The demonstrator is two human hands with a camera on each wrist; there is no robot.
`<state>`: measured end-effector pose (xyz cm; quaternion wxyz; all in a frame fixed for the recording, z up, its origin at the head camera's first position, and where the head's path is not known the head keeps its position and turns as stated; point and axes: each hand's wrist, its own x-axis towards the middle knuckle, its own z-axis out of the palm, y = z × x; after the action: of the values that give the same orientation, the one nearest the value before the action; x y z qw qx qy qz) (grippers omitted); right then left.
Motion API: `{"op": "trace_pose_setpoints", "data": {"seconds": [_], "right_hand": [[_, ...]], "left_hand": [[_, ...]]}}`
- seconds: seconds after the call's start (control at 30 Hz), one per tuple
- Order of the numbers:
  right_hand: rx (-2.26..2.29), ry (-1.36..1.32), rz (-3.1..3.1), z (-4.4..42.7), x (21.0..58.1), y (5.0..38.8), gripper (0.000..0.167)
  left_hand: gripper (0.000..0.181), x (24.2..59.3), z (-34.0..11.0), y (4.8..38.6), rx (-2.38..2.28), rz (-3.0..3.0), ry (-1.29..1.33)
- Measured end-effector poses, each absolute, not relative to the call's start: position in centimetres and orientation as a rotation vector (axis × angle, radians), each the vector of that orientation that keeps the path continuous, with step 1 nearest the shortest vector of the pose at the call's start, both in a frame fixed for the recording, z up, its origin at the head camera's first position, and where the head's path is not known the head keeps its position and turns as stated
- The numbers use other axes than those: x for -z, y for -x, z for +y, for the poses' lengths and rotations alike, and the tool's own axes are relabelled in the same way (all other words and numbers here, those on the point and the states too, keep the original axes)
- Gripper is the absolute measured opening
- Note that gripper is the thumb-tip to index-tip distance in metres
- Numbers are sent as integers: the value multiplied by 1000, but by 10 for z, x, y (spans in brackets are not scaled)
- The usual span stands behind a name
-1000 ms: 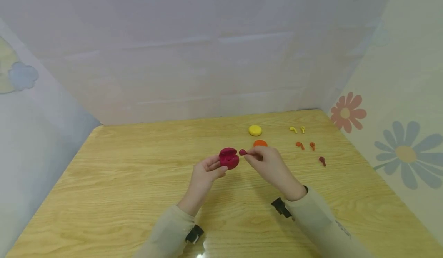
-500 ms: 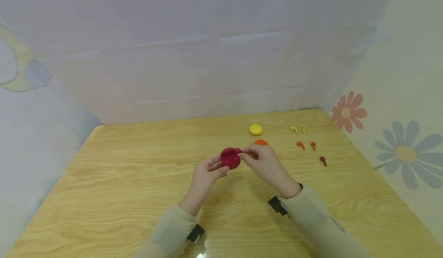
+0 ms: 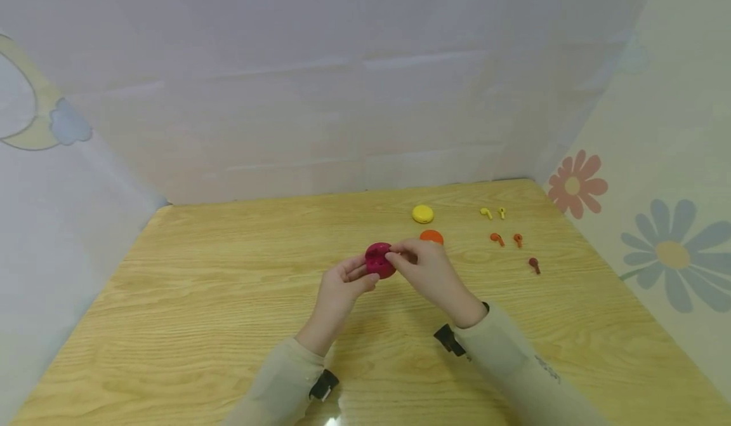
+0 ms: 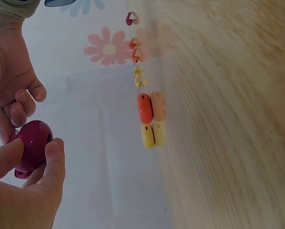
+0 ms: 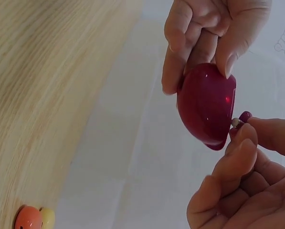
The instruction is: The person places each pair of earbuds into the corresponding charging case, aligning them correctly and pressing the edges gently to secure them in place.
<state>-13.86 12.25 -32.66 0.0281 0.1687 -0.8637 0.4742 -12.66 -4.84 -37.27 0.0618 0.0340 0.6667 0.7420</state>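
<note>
My left hand (image 3: 337, 291) grips a crimson earbud case (image 3: 379, 267) with its lid raised, above the table. In the right wrist view the left thumb and fingers hold the round case (image 5: 206, 105) by one end. My right hand (image 3: 431, 277) pinches a crimson earbud (image 5: 239, 121) between thumb and index finger, right at the case's opening. The earbud's metal tip shows in the right wrist view, while the head view mostly hides it behind the fingers. Another crimson earbud (image 3: 533, 265) lies on the table at the right.
On the wooden table (image 3: 200, 299) lie a yellow case (image 3: 422, 214) and an orange case (image 3: 432, 237), the latter partly behind my right hand. Two yellow earbuds (image 3: 486, 213) and two orange earbuds (image 3: 497, 239) lie to the right. Walls (image 3: 274, 121) stand along the back and sides.
My right hand has brought the crimson earbud leftward, from a small gap beside the case to its opening. The left hand with the case stays nearly in place.
</note>
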Motion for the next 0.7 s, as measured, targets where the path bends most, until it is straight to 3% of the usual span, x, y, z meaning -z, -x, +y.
{"op": "trace_pose_setpoints", "data": {"seconds": [0.7], "right_hand": [[-1505,-515,-2629,111,331,137,12]], "left_hand": [[41,369,-47,123,-2266,2003,-113]]}}
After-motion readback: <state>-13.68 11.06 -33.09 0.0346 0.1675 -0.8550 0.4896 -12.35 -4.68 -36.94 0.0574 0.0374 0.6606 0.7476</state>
